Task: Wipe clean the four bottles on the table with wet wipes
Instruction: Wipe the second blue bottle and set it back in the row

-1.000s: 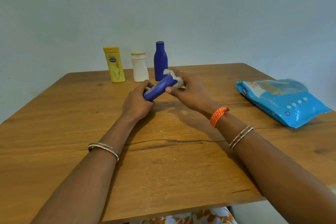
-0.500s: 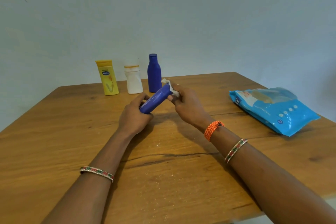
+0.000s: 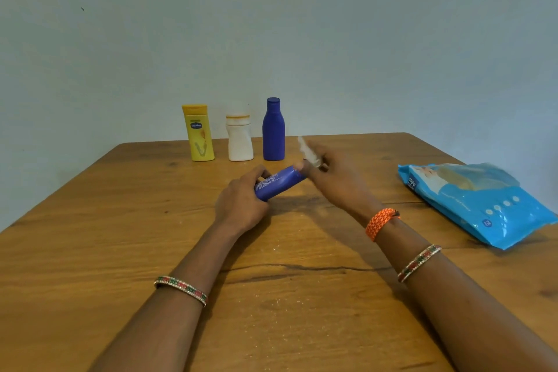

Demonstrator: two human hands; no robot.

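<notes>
My left hand (image 3: pixel 240 205) grips the lower end of a small blue bottle (image 3: pixel 279 182), held tilted above the table with its top pointing up to the right. At that top end my right hand (image 3: pixel 335 181) pinches a white wet wipe (image 3: pixel 308 151), which looks blurred. Three more bottles stand upright in a row at the table's far edge: a yellow bottle (image 3: pixel 197 133), a white bottle (image 3: pixel 239 138) and a taller blue bottle (image 3: pixel 273 130).
A blue pack of wet wipes (image 3: pixel 474 199) lies on the right side of the wooden table (image 3: pixel 90 235). A pale wall rises right behind the far edge. Fine white specks dot the tabletop near me.
The camera has tipped upward, so everything sits lower in view. My right hand has slid the wipe up past the top of the small blue bottle. My left hand keeps its grip.
</notes>
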